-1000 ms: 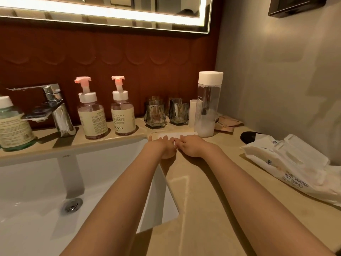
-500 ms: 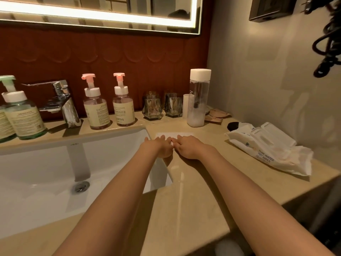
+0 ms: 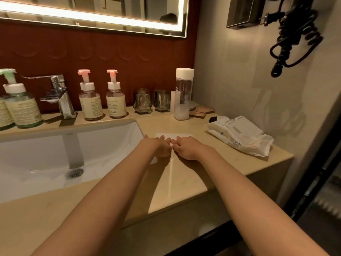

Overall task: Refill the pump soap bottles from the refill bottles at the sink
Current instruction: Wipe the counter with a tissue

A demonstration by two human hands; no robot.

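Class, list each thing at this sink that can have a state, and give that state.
Faucet: off, no water running.
Mirror light: lit.
Pink-pump bottles: upright, pumps fitted.
Green-pump bottle: upright, pump fitted.
Tall clear bottle: capped, nearly empty.
Cord plug: unplugged.
Left hand, right hand: fingertips on white sheet.

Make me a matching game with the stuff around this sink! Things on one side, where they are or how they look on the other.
1. chrome faucet
2. tall clear bottle with white cap
3. white wet-wipes pack
4. green-topped pump soap bottle

A. left of the faucet
B. lying flat at the beige counter's right end
C. standing near the back right corner
D. shiny silver

Pairs: 1-D, 2-C, 3-B, 4-A
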